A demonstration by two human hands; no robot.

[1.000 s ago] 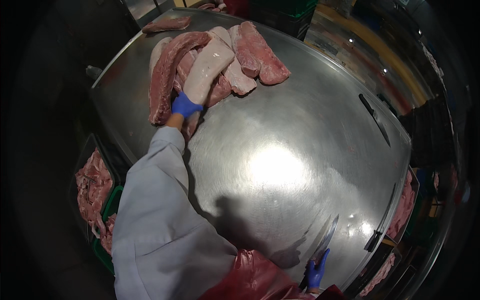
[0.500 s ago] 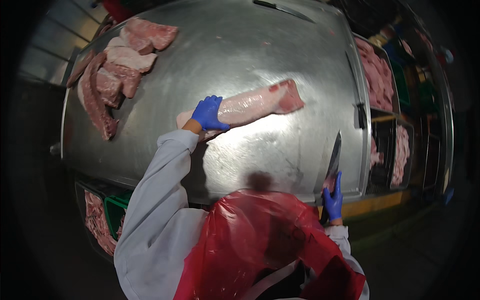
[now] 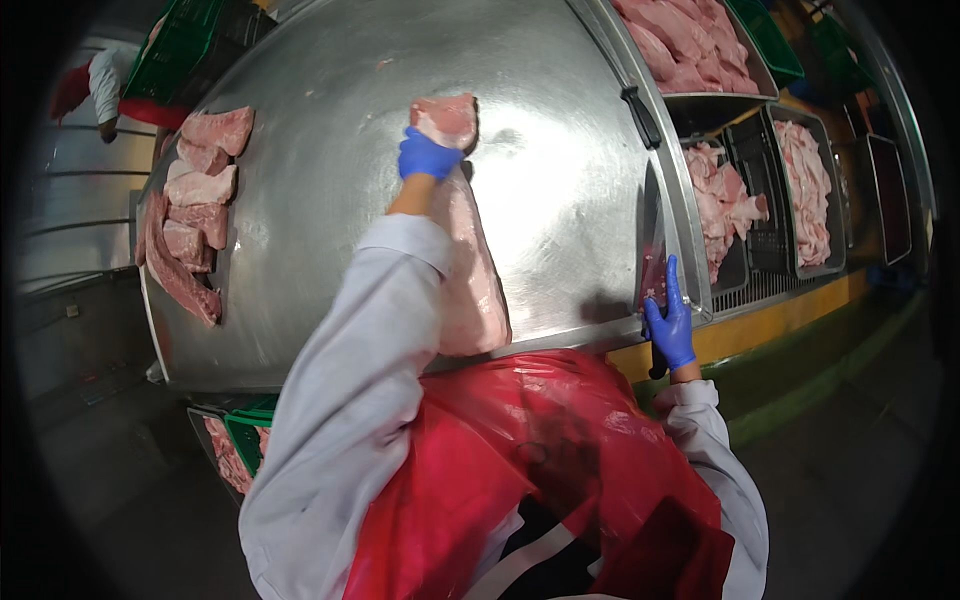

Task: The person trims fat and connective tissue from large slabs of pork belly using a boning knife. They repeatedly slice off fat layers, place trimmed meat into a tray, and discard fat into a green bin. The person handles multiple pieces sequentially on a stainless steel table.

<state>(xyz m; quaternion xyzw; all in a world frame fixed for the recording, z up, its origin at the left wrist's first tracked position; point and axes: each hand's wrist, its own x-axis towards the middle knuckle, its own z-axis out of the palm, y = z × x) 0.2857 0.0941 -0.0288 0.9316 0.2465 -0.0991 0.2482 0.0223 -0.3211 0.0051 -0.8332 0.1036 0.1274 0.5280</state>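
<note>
My left hand [image 3: 428,155], in a blue glove, is closed on a long pale slab of pork [image 3: 470,270] near its reddish far end; the slab lies front to back on the steel table [image 3: 340,120]. At the table's right edge my right hand [image 3: 672,320], also gloved, holds a long knife [image 3: 652,230] by its dark handle, blade pointing away from me. A second black-handled knife [image 3: 638,115] rests along that edge farther back. At the left end of the table several pork pieces [image 3: 200,215] are bunched together.
To the right are a tray of pink pork cuts [image 3: 680,50] and bins [image 3: 805,200] of meat scraps. Below the table's near left edge sit more crates [image 3: 240,445]. A person's white sleeve [image 3: 105,90] shows at the upper left beside green crates [image 3: 170,50].
My left hand has drawn a slab from the pile and turned it front to back, its grip now at the far end. The view has swung right; the knife remains in my right hand.
</note>
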